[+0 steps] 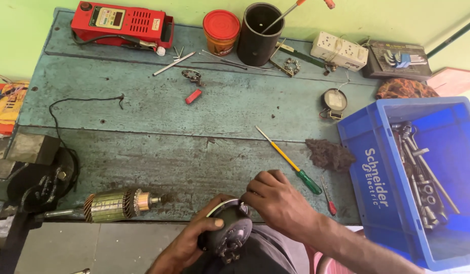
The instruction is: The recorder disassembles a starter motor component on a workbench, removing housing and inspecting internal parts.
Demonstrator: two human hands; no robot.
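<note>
Down at the near edge of the bench [159, 152], the left hand [187, 246] is wrapped around a dark round motor housing [230, 231], fingers curled under it and thumb across its side, holding it over the lap just off the bench edge. The right hand [275, 200] sits on top of the housing with fingertips bunched together at its upper rim, pinching or pressing something small there; what exactly lies under those fingertips is hidden. Judging by this, the step in hand is fingertip work on the rim of the housing, with the left hand serving only as a clamp. The next move likely calls for a steady left grip and fine work from the right fingertips, since the part is held in the air rather than rested.

Just left of the hands, an armature [116, 204] with copper windings lies on its side on the bench. Right of the hands lie a screwdriver with a yellow and green handle [291, 162] and a smaller red-handled screwdriver [329, 198], both untouched. Beyond them sits a clump of dark fibrous material [330, 155], and a blue crate [397, 203] holding spanners and sockets. Farther back stand a red meter [121, 23], an orange-lidded jar [221, 31] and a black cylinder [259, 33].
</note>
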